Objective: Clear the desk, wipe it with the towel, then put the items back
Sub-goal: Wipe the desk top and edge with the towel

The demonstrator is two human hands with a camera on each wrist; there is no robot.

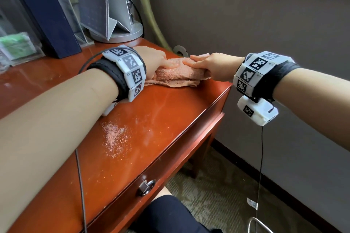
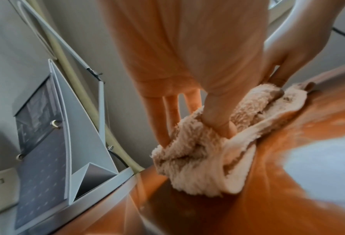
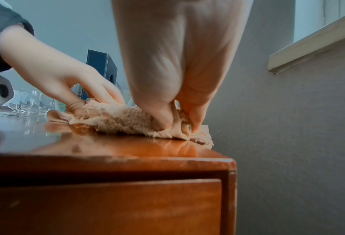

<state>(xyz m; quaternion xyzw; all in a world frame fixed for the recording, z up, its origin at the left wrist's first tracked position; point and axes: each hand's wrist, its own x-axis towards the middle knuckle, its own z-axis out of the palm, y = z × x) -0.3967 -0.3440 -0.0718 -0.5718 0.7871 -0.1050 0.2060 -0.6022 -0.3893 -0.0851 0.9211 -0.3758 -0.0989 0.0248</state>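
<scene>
- Bunching towel at desk far right corner; left hand and right hand each pinch an end.
- Crumbs lie nearer, unwiped.
- Best: flatten towel, press evenly, sweep toward crumbs, gather them, not scatter over edge.

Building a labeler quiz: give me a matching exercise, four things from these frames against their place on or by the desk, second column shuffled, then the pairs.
Things:
1. bunched peach terry towel
2. patch of pale pink powder
3. dark navy upright folder
4. metal ring drawer pull

Places:
A. on the desk's front face
B. standing at the back left of the red-brown wooden desk
C. near the desk's far right corner, under the left hand and right hand
D. on the desktop, nearer the front than the towel

Pairs: 1-C, 2-D, 3-B, 4-A
</scene>
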